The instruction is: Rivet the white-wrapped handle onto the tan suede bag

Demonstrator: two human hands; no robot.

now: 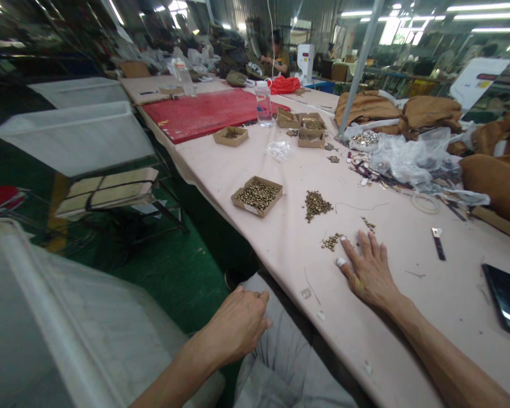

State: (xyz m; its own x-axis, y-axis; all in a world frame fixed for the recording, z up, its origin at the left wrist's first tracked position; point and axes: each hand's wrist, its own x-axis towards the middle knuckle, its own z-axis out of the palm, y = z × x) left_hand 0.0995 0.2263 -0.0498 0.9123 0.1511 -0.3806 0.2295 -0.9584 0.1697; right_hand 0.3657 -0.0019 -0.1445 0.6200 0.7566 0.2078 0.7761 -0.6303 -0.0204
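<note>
My right hand [368,269] lies on the pink tabletop with its fingers spread, white wraps on the thumb and index fingertips. Its index finger touches or nearly touches a small cluster of brass-coloured studs [331,242]. A few more studs [369,224] lie just beyond the fingers. Farther back are a larger heap of studs [317,205] and a shallow cardboard box [251,209] filled with them. Over my lap, off the table's edge, my left hand [242,318] is closed with curled fingers; whatever it might hold is hidden.
A phone [508,297] and a dark strip [438,243] lie at right. Beyond are clear plastic bags [420,161], brown bags [497,187], a metal pole [359,68], small boxes [310,139], a water bottle [264,105] and a red board [204,113]. White bins [76,136] stand left. Someone sits far back.
</note>
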